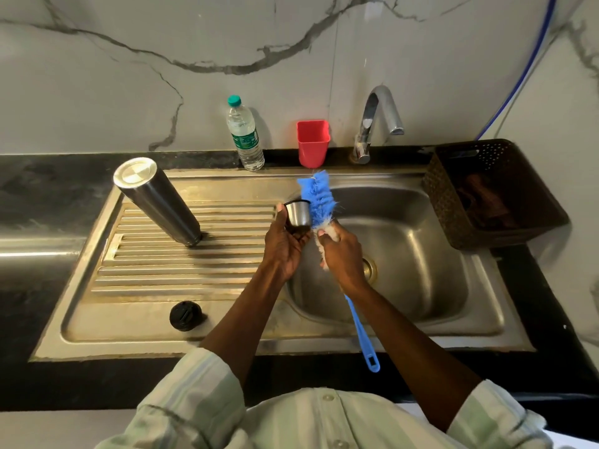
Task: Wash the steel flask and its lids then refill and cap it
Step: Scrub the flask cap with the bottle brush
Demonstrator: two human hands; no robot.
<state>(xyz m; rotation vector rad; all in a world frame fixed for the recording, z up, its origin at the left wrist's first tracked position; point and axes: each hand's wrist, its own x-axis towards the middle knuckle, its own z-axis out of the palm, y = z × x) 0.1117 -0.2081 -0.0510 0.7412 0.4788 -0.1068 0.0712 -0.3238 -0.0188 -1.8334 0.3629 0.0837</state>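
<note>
Head view: left hand (285, 247) gripped the steel cup lid (298, 214); right hand (342, 257) clutched the bottle brush (319, 202), mid-scrub; rinsing likely next.

Readable text: none legible.
The plastic water bottle (244, 132) by the back wall is carrying a green printed label (246, 140), but its lettering is showing too small and blurred to read. No other marking, brand, or number is coming through clearly anywhere else in this view.
</note>
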